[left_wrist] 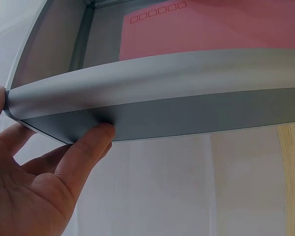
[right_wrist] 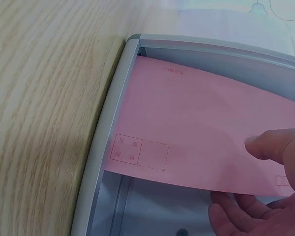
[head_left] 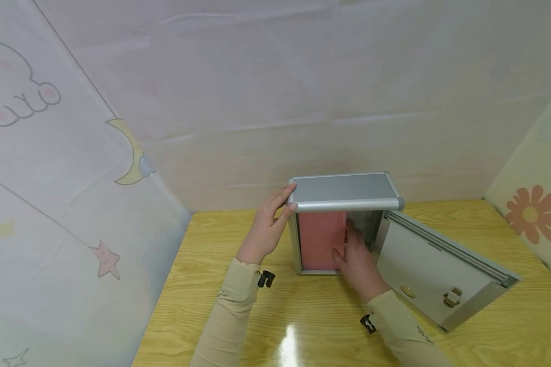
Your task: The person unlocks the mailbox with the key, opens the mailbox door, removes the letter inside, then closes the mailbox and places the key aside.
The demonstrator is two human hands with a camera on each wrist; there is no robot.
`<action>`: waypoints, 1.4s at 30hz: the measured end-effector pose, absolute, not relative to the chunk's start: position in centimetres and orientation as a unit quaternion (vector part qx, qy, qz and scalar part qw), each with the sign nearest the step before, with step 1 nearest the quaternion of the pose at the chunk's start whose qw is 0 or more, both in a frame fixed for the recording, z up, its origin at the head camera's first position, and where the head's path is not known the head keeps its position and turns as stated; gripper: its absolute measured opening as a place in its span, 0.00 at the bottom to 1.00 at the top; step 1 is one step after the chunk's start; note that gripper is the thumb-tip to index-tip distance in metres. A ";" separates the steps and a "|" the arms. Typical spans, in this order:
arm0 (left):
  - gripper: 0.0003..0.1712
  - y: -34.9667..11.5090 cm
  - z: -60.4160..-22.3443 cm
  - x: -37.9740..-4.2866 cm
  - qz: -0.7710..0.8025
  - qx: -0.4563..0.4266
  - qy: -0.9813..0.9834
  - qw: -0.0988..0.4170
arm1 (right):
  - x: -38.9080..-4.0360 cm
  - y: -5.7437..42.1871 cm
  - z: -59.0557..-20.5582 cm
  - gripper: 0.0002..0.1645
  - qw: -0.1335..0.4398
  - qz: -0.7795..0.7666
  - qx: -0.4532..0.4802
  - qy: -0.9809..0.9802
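A grey metal mailbox (head_left: pixel 344 189) stands upright on the table with its front door (head_left: pixel 422 255) swung out to the right. My left hand (head_left: pixel 264 229) grips the box's upper left corner, thumb and fingers spread around the edge. Inside the box is a pink envelope (right_wrist: pixel 201 118) with printed red postcode squares, covering the left part of the opening in the head view. My right hand (head_left: pixel 360 265) reaches into the opening and pinches the envelope's edge, thumb on its face and fingers behind it, as the right wrist view shows.
The open door carries a brass-coloured latch (head_left: pixel 452 297) and a round plate (head_left: pixel 407 291) on its inner face. Wood-grain table (head_left: pixel 239 326) lies around the box. A pale cloth backdrop (head_left: pixel 239 132) rises right behind it, with printed walls at both sides.
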State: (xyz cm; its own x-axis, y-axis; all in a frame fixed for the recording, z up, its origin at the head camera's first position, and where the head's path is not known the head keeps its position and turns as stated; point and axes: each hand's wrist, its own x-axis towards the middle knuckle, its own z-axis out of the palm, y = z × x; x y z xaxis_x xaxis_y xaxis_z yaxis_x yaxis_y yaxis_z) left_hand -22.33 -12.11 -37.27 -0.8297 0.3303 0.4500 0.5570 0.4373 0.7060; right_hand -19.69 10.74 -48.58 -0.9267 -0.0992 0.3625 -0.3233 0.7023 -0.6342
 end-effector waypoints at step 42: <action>0.30 -12.1 -37.2 -22.1 -0.474 -0.256 -0.836 0.105 | -18.4 12.5 -47.7 0.17 0.119 0.444 0.119 -0.880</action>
